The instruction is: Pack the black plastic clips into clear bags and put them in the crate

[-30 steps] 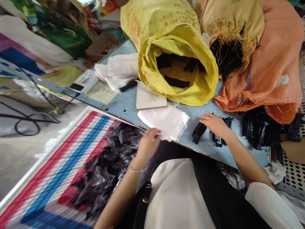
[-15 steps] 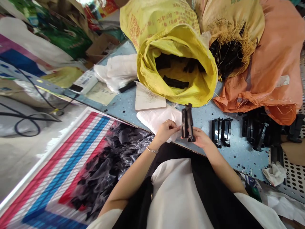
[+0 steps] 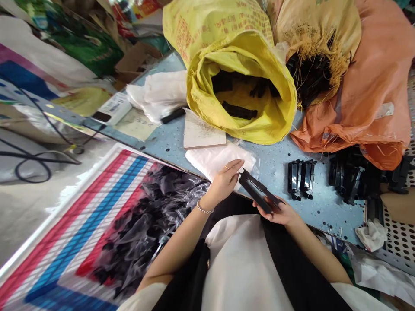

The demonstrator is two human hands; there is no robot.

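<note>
My right hand (image 3: 281, 212) grips the lower end of a long black plastic part (image 3: 258, 191), tilted so it lies slantwise over the table edge. My left hand (image 3: 226, 179) touches the part's upper end with its fingertips, over a stack of clear plastic bags (image 3: 214, 157). Two more black parts (image 3: 300, 179) lie side by side on the blue table (image 3: 279, 157) just right of my hands.
An open yellow sack (image 3: 241, 82) with black parts inside and an orange sack (image 3: 372, 86) fill the back of the table. A heap of black parts (image 3: 353, 177) lies at the right. A striped bag (image 3: 106, 220) of bagged parts sits on the floor at left.
My right hand picked a black part off the table, held it upright, then tilted it down toward me. My left hand left the bag stack and came to the part's top end.
</note>
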